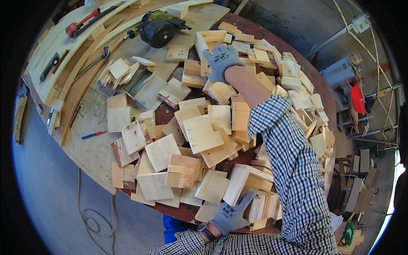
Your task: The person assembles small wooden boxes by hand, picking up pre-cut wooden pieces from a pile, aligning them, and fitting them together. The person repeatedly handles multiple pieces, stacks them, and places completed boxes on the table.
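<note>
Both my hands wear grey work gloves with dark print on the back. My right hand [223,62] reaches across to the far side of a heap of pale plywood pieces. Its fingers are apart over the blocks beside an upright wooden piece [203,66]; the fingertips are partly hidden. Close to the table's near edge, my left hand [230,215] has its thumb and fingers spread against a stack of thin plywood pieces [264,206]. A wooden block [236,185] leans just beyond those fingers. Loose square pieces [198,134] overlap between the hands.
A dark power tool [160,32] lies at the far left, near curved wooden strips [91,55] and a red-handled tool [80,24]. A hammer [105,53] and a red-and-blue pencil [93,134] rest on the board. A cable [95,221] coils on the floor.
</note>
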Demonstrator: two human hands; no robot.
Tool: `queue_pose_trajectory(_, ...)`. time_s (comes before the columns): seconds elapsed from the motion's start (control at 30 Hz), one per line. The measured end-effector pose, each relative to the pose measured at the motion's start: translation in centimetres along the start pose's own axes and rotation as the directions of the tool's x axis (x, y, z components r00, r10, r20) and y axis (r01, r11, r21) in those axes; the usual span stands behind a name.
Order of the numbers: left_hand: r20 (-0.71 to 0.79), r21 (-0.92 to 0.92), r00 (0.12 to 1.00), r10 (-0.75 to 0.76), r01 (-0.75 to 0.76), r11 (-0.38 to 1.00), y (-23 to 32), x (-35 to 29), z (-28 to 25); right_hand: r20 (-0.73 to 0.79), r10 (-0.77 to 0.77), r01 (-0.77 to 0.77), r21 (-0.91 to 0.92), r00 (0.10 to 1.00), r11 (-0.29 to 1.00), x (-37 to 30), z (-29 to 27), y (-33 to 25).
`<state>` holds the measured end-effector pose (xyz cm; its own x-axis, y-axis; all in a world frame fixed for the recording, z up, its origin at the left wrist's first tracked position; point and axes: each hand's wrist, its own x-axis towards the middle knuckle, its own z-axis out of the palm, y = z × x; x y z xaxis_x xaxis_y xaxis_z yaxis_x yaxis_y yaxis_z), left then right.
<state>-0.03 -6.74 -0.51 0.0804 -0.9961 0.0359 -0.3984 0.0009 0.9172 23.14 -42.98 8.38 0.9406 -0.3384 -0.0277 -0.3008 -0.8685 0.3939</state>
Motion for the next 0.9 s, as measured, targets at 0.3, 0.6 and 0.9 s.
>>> queue_pose_trajectory(0.3, -0.017, -0.070, 0.997, 0.080, -0.081, 0.994, 0.2, -0.2, 0.1, 0.470, 0.338, -0.268, -0.210, 0.815, 0.940, -4.2, 1.5, 9.7)
queue_pose_trajectory(0.6, -0.008, -0.011, 0.999, 0.042, -0.042, 0.999, 0.2, 0.0, -0.3, 0.141, 0.062, -0.085, 0.162, 0.988, 0.983, -7.3, 0.2, -1.5)
queue_pose_trajectory(0.9, -0.095, 0.016, 0.994, 0.052, -0.051, 0.999, -0.3, -0.2, 0.4, 0.315, 0.107, -0.117, 0.013, 0.943, 0.993, -4.5, -0.2, -4.1)
